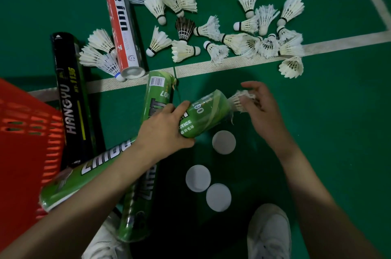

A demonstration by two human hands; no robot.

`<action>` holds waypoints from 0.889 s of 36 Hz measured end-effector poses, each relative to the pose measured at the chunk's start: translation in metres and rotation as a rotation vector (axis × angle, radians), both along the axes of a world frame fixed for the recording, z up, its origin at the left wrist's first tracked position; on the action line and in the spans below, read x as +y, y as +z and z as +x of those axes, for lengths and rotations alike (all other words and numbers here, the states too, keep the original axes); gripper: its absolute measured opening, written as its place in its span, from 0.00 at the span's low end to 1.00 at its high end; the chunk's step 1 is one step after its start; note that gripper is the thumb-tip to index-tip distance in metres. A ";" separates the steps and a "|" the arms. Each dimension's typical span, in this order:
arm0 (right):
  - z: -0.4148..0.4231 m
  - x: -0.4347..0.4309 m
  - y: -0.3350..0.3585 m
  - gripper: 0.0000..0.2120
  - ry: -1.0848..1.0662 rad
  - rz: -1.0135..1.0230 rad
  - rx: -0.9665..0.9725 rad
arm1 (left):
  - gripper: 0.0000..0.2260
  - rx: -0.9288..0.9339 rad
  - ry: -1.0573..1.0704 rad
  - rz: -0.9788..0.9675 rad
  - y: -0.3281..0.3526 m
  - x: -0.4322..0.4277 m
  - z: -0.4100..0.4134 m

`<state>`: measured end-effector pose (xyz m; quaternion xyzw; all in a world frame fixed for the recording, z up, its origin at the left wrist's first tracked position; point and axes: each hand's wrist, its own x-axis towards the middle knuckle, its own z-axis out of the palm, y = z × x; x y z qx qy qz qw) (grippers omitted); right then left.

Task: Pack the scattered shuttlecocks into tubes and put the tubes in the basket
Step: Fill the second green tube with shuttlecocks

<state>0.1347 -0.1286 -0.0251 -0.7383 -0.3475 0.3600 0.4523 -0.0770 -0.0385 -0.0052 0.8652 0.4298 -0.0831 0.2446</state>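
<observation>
Down on the green court floor (330,136), the person's left hand (167,127) gripped a green tube (203,114) around its middle, fingers and thumb wrapped right round it. The tube was tilted with its open mouth toward the right hand (264,110). That right hand had its fingertips curled onto the feather skirt of a shuttlecock (241,101) sitting half in the mouth, cork end hidden inside. The pinch looked light, though the fingers were blurred.

By the look of it, this was the feeding step, and a delicate one. A shuttlecock weighs next to nothing, but its feathers are brittle and fray easily, so the push should probably be gentle and straight down the tube, never a squeeze across the skirt. The tube seemed stiff and light, and its loose plastic wrap could be slippery, so a full wrap of the hand suited it.

Plenty was left to do. The scattered shuttlecocks (249,32) lay in a loose heap beyond the white line (349,40), well apart from the hands. Three round white caps (223,142) waited on the floor just below the tube. A black tube (72,98), a red-and-white tube (122,19) and more green tubes (84,176) lay to the left, beside the red basket (21,131) at the frame's edge.
</observation>
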 end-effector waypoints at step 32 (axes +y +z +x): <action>0.119 0.048 -0.030 0.33 -0.493 -0.159 0.316 | 0.40 0.002 -0.095 0.000 -0.013 0.027 0.079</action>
